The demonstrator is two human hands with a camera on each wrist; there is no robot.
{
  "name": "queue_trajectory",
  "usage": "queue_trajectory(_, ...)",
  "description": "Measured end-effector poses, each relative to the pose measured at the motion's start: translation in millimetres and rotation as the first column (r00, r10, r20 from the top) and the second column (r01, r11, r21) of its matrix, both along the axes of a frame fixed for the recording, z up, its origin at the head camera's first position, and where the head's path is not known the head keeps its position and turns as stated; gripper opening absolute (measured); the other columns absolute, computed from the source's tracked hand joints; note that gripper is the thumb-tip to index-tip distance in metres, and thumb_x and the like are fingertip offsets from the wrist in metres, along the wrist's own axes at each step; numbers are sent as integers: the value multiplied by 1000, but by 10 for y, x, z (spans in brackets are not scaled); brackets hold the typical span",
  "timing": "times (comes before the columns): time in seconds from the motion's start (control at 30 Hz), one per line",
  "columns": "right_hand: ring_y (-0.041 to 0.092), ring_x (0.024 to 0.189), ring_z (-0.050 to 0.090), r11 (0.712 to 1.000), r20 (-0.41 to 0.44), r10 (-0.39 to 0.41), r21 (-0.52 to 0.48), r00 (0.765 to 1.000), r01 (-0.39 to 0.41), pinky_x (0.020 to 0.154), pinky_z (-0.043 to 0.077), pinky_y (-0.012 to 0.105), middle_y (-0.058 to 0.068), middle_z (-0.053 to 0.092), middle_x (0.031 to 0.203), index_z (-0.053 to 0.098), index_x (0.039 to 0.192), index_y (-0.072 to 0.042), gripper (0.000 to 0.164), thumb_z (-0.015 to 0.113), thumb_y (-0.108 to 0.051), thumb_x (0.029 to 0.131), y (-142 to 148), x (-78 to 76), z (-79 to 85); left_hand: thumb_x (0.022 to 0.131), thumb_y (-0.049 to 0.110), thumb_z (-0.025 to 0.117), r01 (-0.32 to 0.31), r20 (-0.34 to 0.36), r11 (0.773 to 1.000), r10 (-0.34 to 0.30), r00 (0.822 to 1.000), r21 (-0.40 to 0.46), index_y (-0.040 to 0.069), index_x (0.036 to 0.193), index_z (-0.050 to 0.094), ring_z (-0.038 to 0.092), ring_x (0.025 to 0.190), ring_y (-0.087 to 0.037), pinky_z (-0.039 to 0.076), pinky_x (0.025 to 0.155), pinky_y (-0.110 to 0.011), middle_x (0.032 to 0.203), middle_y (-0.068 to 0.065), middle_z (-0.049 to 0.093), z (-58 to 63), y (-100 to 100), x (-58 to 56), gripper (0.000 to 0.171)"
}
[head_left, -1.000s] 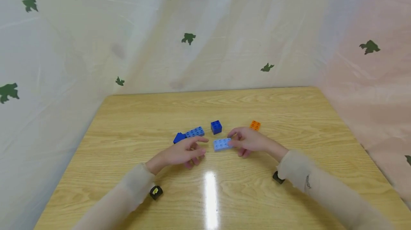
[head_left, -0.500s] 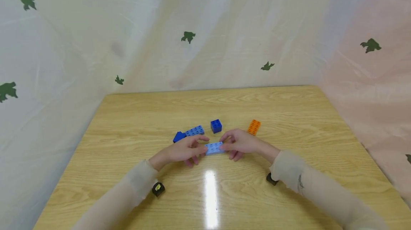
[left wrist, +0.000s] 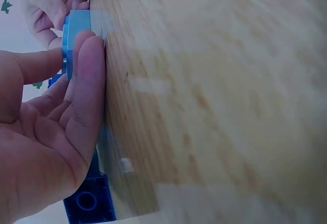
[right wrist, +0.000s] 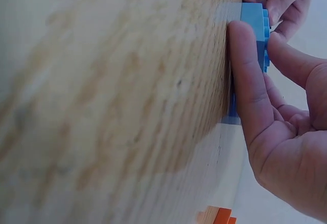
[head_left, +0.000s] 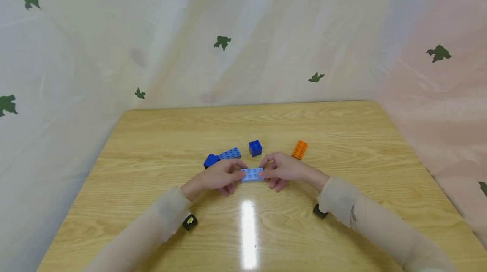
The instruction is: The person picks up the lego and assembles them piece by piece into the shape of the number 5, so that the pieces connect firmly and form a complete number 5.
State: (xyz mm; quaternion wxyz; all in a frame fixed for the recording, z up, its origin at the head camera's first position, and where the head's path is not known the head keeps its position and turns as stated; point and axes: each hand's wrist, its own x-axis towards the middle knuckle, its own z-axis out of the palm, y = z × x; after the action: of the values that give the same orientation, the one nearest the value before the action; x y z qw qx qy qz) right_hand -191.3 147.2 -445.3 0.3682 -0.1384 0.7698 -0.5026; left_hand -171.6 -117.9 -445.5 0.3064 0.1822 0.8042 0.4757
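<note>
A light blue building brick [head_left: 252, 174] with studs on top lies crosswise between the two hands in the head view. My left hand [head_left: 220, 175] pinches its left end, thumb on the studded top and fingers at the side. The other end is pinched by my right hand [head_left: 283, 170] in the same way. In the left wrist view the brick [left wrist: 78, 27] stands close over the table, its studs facing the thumb. The right wrist view shows the brick's plain side [right wrist: 251, 19] beside a fingertip.
Behind the hands stands a dark blue square brick [head_left: 255, 148]. A medium blue brick [head_left: 230, 153] and a dark blue sloped brick [head_left: 211, 161] lie near the left hand. An orange brick [head_left: 299, 150] lies beyond the right hand. Patterned cloth [head_left: 266, 52] hangs behind the wooden table [head_left: 171, 132].
The right hand has brought the light blue brick left and slightly nearer. The left hand, earlier apart from it, now pinches its left end. The brick has straightened slightly.
</note>
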Motion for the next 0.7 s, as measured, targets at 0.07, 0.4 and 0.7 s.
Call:
queue_trajectory(0.07, 23, 65, 70, 1000, 12, 9, -1, 1000, -9, 58, 61, 37, 16, 70, 88, 58, 122, -3, 33, 70, -24, 99, -6, -12, 9, 106, 27, 57, 7, -3, 1000, -7, 1000, 0, 9, 134, 57, 64, 58, -20, 58, 51, -36, 84, -10, 66, 8, 6, 2, 33)
queue_trajectory(0.4, 24, 67, 71, 1000, 35, 31, 0, 999, -31, 60, 61, 38, 16, 69, 90, 55, 120, -4, 30, 69, -22, 99, -47, -17, 27, 107, 25, 54, -4, 3, 1000, 4, 1000, -2, 10, 134, 56, 62, 58, -19, 58, 52, -34, 86, -8, 66, 41, -5, 66, 30)
queue_trajectory(0.7, 23, 67, 70, 999, 18, 41, -8, 999, -40, 62, 62, 39, 16, 69, 91, 55, 121, -5, 30, 67, -24, 101, -2, 6, 19, 107, 23, 54, -8, -26, 1000, 8, 1000, 3, 9, 133, 57, 63, 56, -18, 58, 50, -34, 84, -8, 67, 34, 30, 80, 29)
